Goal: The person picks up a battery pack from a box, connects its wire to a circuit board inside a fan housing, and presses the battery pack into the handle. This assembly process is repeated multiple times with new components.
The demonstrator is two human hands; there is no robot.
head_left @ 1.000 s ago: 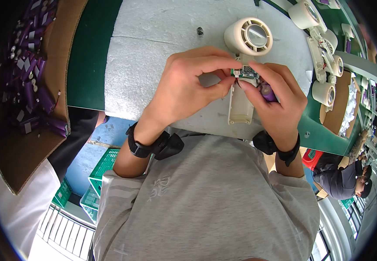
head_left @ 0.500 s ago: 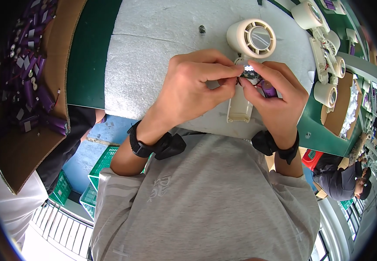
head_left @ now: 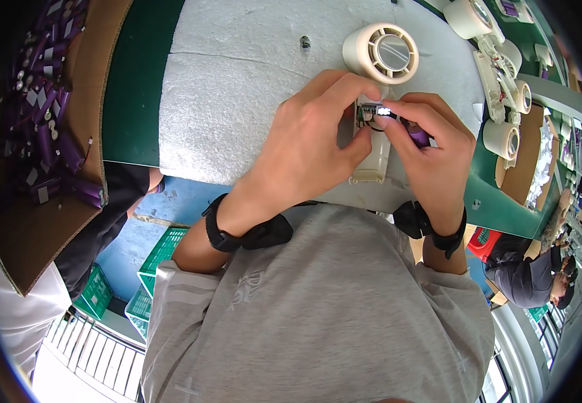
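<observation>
A cream handheld fan point(head_left: 380, 54) lies on the white foam-covered table, its round head away from me and its opened handle point(head_left: 371, 164) toward me. Over the handle is a small circuit board point(head_left: 368, 113) with a bright white part at its right end. My right hand point(head_left: 435, 138) pinches that end between thumb and index finger. A purple battery cell point(head_left: 418, 136) shows partly behind its fingers. My left hand point(head_left: 314, 131) is at the board's left side, thumb and index finger apart, with the index fingertip close to the board's upper edge. Its other fingers are hidden.
To the left stands a cardboard box point(head_left: 79, 87) of purple battery cells. More cream fans point(head_left: 502, 138) lie at the right, beside a carton point(head_left: 529, 168) of whitish pieces. A small dark part point(head_left: 305, 43) sits on the foam. Another person point(head_left: 526, 275) is at far right.
My left thumb and index finger have parted from their pinch at the board. The board now shows more to the left, over the handle. My right hand keeps its pinch. The view shifted slightly.
</observation>
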